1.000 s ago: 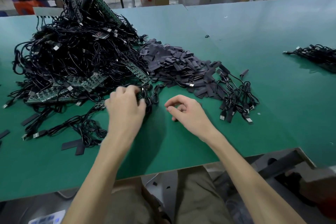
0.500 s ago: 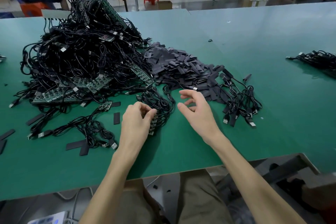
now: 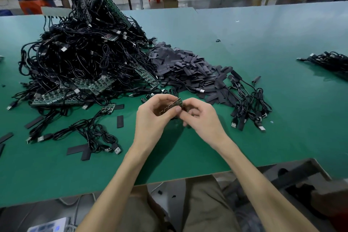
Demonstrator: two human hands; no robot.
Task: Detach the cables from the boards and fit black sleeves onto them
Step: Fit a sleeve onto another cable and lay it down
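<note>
Your left hand (image 3: 152, 118) now holds a board (image 3: 172, 106) lifted off the table (image 3: 56, 175). Your right hand (image 3: 199, 118), open a moment ago, pinches its far end (its cable is hidden). Detaching looks next; the sleeves (image 3: 188, 69) lie just behind.

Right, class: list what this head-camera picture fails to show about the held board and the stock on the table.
1. Head view: fingers of the left hand and right hand cover much of the board, so whether a cable is attached cannot be told.
2. Head view: the cable pile buries its boards; their number is hidden.
3. Head view: the cable bundle is cut off by the right edge.
</note>
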